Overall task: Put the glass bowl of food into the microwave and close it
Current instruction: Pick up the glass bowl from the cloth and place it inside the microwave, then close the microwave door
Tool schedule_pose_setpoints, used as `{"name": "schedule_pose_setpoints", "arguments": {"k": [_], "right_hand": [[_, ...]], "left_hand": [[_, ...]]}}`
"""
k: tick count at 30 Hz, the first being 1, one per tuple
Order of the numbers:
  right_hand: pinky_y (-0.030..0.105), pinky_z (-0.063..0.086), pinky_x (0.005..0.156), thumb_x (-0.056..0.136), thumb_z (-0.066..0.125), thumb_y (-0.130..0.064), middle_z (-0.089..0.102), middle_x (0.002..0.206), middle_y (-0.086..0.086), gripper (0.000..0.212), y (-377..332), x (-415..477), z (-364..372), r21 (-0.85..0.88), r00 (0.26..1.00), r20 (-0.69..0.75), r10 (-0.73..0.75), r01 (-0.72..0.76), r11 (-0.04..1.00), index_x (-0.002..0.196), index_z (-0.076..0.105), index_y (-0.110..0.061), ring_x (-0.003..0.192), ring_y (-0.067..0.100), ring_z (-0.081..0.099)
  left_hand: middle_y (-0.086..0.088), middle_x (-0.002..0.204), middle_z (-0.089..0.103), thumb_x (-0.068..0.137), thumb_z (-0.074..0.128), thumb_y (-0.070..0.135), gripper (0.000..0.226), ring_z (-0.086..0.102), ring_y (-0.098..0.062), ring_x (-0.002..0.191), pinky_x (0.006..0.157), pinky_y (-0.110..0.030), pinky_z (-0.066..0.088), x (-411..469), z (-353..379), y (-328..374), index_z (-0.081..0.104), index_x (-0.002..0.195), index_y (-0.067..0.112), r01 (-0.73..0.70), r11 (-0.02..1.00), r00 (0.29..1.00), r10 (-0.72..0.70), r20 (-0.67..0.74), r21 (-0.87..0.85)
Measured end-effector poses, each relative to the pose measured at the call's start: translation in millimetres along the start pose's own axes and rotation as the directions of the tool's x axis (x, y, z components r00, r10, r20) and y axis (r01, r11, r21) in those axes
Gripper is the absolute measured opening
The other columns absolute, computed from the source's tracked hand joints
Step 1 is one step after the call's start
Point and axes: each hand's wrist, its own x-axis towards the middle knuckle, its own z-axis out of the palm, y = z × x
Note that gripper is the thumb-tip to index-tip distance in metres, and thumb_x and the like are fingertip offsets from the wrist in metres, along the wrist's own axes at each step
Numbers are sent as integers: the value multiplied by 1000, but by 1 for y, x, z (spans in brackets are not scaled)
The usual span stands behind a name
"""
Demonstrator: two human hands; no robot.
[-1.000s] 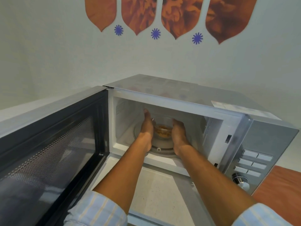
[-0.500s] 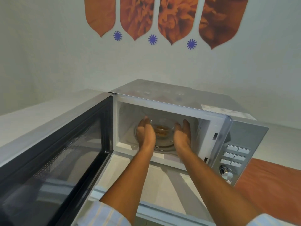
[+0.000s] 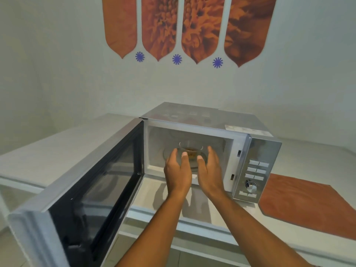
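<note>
The glass bowl of food (image 3: pixel 191 150) sits on the turntable inside the silver microwave (image 3: pixel 265 149); brownish food shows through its clear wall. The microwave door (image 3: pixel 92 182) is swung wide open to the left. My left hand (image 3: pixel 178 170) and my right hand (image 3: pixel 210 170) hover side by side at the cavity's mouth, fingers spread and empty, just in front of the bowl and apart from it. My hands hide the bowl's lower front.
The microwave stands on a white counter (image 3: pixel 57 147) against a pale wall. An orange mat (image 3: pixel 308 203) lies on the counter to the right. The control panel with buttons and a knob (image 3: pixel 250 186) is on the microwave's right side.
Both hands have let go of the bowl and drawn back out of the cavity toward me. The bowl stays on the turntable. My view has pulled back.
</note>
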Motion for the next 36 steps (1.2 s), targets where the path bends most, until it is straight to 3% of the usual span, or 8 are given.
{"name": "schedule_pose_setpoints", "arguments": {"k": [6, 10, 14, 18, 24, 29, 33, 36], "right_hand": [[31, 16, 125, 104, 33, -49, 21, 173, -1, 69, -25, -36, -30, -76, 988, -10, -156, 154, 985, 164, 19, -20, 158, 16, 19], [40, 17, 129, 103, 34, -47, 20, 173, 2, 70, -37, -30, -65, -185, 967, -60, -249, 234, 954, 165, 19, -18, 159, 18, 17], [38, 16, 127, 103, 39, -44, 24, 172, 10, 71, -40, -10, -100, -306, 955, -131, -267, 217, 927, 163, 22, -11, 158, 26, 21], [49, 26, 123, 103, 40, -44, 33, 165, 21, 69, -39, 11, -134, -525, 953, -135, -272, 164, 835, 158, 27, -4, 151, 38, 34], [49, 47, 90, 93, 22, -53, 59, 112, 21, 60, -25, 27, -157, -684, 964, -100, -247, 114, 721, 116, 47, -3, 98, 37, 56], [56, 46, 103, 96, 20, -53, 64, 120, 24, 66, -5, 32, -153, -763, 970, -30, -241, 134, 633, 123, 52, -2, 111, 44, 61], [56, 48, 99, 95, 22, -49, 66, 113, 23, 61, -6, 34, -153, -767, 979, -17, -202, 117, 631, 117, 54, -2, 105, 43, 62], [55, 48, 96, 95, 22, -47, 65, 109, 22, 58, -7, 35, -153, -776, 975, -27, -221, 119, 619, 113, 55, -2, 100, 41, 61]], "left_hand": [[-1, 169, 47, 107, 58, 41, 59, 45, -24, 154, 125, -47, 43, -30, -42, 43, 46, 161, 23, -117, 981, 983, 93, 156, 154], [2, 171, 42, 104, 57, 52, 67, 41, -24, 157, 128, -54, 37, -45, -79, 87, 41, 164, 25, -248, 932, 948, 177, 263, 266], [4, 173, 40, 105, 55, 57, 70, 43, -23, 156, 129, -53, 35, -61, -114, 136, 39, 165, 26, -339, 884, 912, 225, 343, 321], [3, 175, 37, 104, 53, 61, 73, 40, -23, 158, 129, -51, 35, -67, -147, 179, 37, 166, 25, -407, 833, 880, 249, 404, 375], [-1, 177, 32, 104, 51, 65, 79, 34, -25, 162, 127, -46, 31, -50, -189, 215, 32, 168, 22, -444, 708, 863, 173, 474, 549], [0, 178, 29, 103, 53, 64, 77, 32, -28, 162, 128, -53, 31, -13, -222, 208, 35, 166, 24, -334, 672, 903, 26, 430, 661], [-4, 172, 43, 105, 57, 56, 70, 42, -31, 157, 125, -50, 33, 11, -241, 184, 46, 161, 16, -269, 677, 896, -84, 436, 685], [-12, 136, 74, 103, 60, 56, 51, 67, -34, 130, 110, -44, 44, 25, -251, 162, 77, 123, 12, -250, 658, 883, -146, 446, 711]]}}
